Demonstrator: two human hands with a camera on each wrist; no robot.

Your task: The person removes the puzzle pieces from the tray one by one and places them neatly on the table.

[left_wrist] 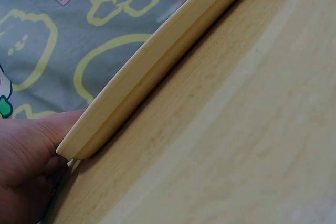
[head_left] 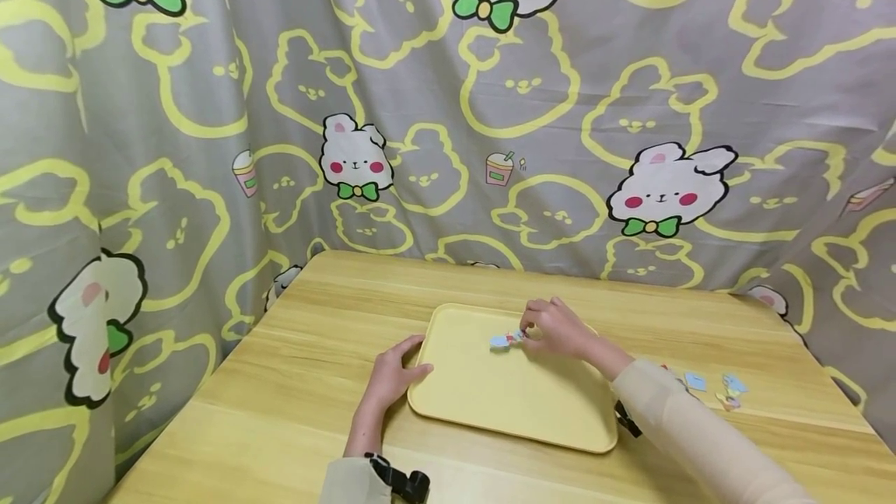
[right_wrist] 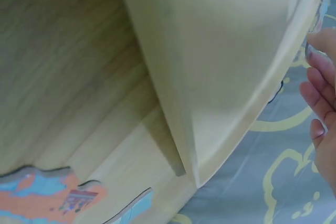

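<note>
A pale yellow tray [head_left: 490, 403] lies on the wooden table. My left hand [head_left: 393, 370] holds its left edge, the thumb over the rim; in the left wrist view that hand [left_wrist: 31, 156] is at the tray's corner. Over the tray's far part, my right hand [head_left: 556, 329] pinches a small jigsaw puzzle piece [head_left: 522, 334], mostly hidden by the fingers. It is at the right end of a short row of light blue and red puzzle pieces [head_left: 500, 342]. In the right wrist view the right hand [right_wrist: 323, 87] shows at the edge, its thumb and index finger together.
More puzzle pieces [head_left: 731, 389] lie on the table [head_left: 770, 442] to the right of the tray, partly behind the right sleeve. An orange and blue piece [right_wrist: 47, 195] shows large in the right wrist view. A patterned grey curtain [head_left: 420, 61] hangs around the table.
</note>
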